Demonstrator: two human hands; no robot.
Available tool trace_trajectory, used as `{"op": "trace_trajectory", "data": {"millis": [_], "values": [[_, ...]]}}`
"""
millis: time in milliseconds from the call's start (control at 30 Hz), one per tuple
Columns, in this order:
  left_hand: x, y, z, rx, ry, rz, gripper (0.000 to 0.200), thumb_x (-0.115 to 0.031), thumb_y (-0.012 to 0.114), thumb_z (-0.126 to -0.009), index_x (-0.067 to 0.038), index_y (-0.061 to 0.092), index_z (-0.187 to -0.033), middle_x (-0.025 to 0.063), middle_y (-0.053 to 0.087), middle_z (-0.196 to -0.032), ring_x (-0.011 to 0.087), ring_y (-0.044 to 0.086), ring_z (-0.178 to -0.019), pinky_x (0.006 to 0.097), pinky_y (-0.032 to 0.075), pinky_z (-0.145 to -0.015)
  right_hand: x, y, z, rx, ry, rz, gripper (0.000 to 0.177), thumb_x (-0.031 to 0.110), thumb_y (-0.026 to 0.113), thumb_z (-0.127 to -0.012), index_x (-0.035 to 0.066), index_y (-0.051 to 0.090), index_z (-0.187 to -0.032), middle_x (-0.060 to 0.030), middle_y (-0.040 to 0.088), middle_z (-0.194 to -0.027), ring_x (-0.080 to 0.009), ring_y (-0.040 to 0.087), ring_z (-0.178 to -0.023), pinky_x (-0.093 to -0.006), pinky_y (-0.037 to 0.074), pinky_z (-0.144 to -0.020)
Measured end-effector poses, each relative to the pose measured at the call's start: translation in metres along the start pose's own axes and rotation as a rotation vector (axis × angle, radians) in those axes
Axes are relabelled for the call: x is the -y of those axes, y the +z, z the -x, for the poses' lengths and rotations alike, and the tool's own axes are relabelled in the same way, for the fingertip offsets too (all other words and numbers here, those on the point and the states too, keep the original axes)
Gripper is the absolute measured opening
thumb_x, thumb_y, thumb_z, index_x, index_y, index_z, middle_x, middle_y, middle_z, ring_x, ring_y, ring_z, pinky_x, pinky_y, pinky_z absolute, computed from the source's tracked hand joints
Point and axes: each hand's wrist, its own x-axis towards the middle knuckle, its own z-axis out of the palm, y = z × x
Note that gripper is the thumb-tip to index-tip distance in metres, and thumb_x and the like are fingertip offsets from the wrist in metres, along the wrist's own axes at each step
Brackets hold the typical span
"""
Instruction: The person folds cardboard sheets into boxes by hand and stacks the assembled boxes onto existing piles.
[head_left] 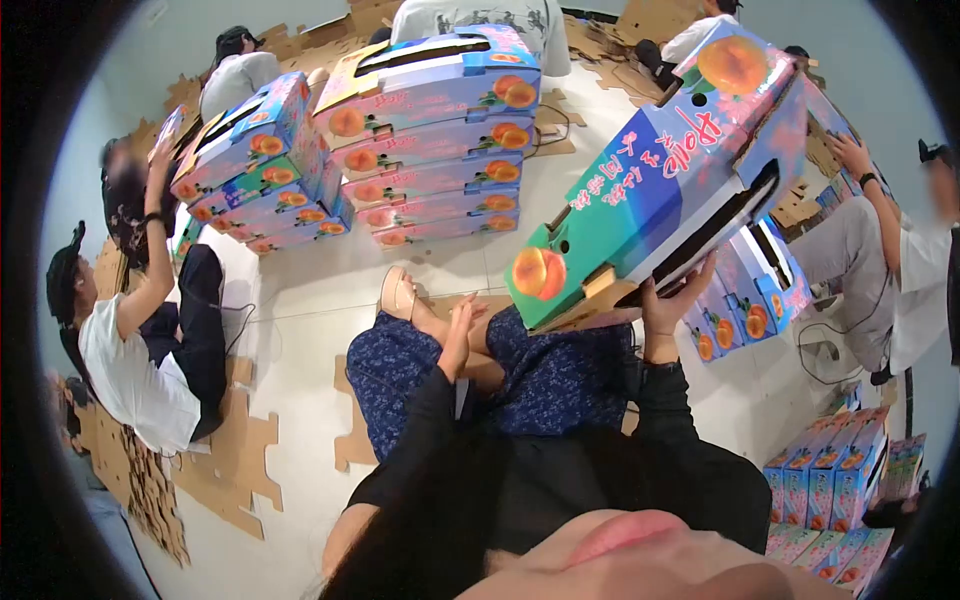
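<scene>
A folded carton (650,190) printed with peaches, in blue, green and pink, is tilted in the air in front of me on the right. My right hand (678,305) grips it by its lower edge near the long dark slot, with some fingers hidden behind the cardboard. Over my crossed legs, my left hand (463,325) is raised apart from the carton, its fingers pointing up and nothing visible in them. Beyond my feet stands a tall stack of similar cartons (430,150).
Another carton stack (260,170) stands at the front left, and more cartons (745,290) stand behind the held one. Seated people are at left, right and ahead. Cardboard scraps (235,460) lie on the floor. Cartons in rows (825,475) are at the lower right.
</scene>
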Motion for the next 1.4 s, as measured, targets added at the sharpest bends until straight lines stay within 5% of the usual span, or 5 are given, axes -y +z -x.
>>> {"op": "trace_trajectory", "data": {"millis": [133,233,400,867,1400], "values": [[-0.091,0.02,0.065,0.097,0.227,-0.07,0.094,-0.062,0.052,-0.094,-0.01,0.007,-0.159,0.0198,0.036,-0.152,0.0327,0.031,-0.145,0.0494,0.02,-0.119,0.028,0.017,-0.006,0.018,-0.196,0.053,0.123,0.053,0.085,-0.07,0.004,0.013,-0.157,-0.0167,0.018,-0.159,-0.034,0.03,-0.143,-0.0462,0.034,-0.111],[-0.124,0.02,0.081,0.045,0.475,-0.18,0.13,-0.069,0.073,-0.074,-0.009,-0.005,-0.159,0.0212,0.027,-0.156,0.0331,0.023,-0.148,0.0476,0.016,-0.121,0.045,0.039,-0.005,0.104,-0.373,0.139,0.123,0.049,0.086,-0.065,0.003,0.016,-0.156,-0.0239,0.018,-0.158,-0.0379,0.029,-0.144,-0.0479,0.033,-0.112],[-0.129,-0.016,0.106,0.111,0.373,-0.349,0.142,-0.048,0.089,-0.06,-0.003,-0.003,-0.158,0.0208,0.014,-0.162,0.0309,0.013,-0.151,0.0405,0.017,-0.121,0.095,0.082,0.005,0.35,-0.566,-0.019,0.112,0.037,0.085,-0.056,0.007,0.034,-0.151,-0.0358,0.033,-0.149,-0.0511,0.04,-0.136,-0.054,0.041,-0.108],[-0.08,0.014,0.164,-0.291,-0.052,0.385,0.062,-0.027,0.069,-0.091,0.002,0.039,-0.137,0.0147,0.055,-0.126,0.0226,0.054,-0.117,0.035,0.043,-0.102,0.083,0.098,0.044,1.028,-0.278,-0.066,0.106,0.034,0.086,-0.066,0.001,0.033,-0.151,-0.025,0.042,-0.15,-0.0395,0.043,-0.137,-0.0422,0.038,-0.111],[-0.099,-0.028,0.166,-0.466,0.062,0.627,0.075,-0.053,0.056,-0.086,-0.001,0.045,-0.14,0.0176,0.058,-0.13,0.0315,0.058,-0.119,0.0432,0.045,-0.104,-0.004,0.04,0.077,0.469,0.234,-0.119,0.057,0.023,0.066,-0.091,0.003,0.048,-0.141,-0.0157,0.059,-0.126,-0.0275,0.057,-0.117,-0.0391,0.042,-0.102]]}}
